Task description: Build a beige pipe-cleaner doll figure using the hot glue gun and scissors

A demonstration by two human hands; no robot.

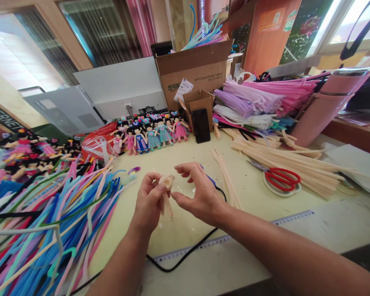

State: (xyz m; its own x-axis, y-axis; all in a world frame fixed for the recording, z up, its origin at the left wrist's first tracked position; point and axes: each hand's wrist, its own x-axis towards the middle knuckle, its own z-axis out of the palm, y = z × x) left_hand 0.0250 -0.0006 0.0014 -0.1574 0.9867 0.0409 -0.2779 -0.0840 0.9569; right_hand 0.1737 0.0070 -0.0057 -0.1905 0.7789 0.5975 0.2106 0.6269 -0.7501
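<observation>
My left hand [148,202] is closed around a small beige pipe-cleaner figure [166,193], holding it upright above the yellow table [188,230]. The figure has a round head and two dangling legs. My right hand [197,193] hovers just right of the figure's head with its fingers spread and curled, holding nothing. A black cable [185,255] runs across the table under my right hand.
Several coloured pipe cleaners [49,222] lie heaped at left. Finished dolls [154,135] line the back. Red scissors [280,177] rest on beige pipe cleaners [296,164] at right. A black phone [200,125] leans on a small box, a cardboard box [197,70] behind it. A ruler [234,237] lies near the front.
</observation>
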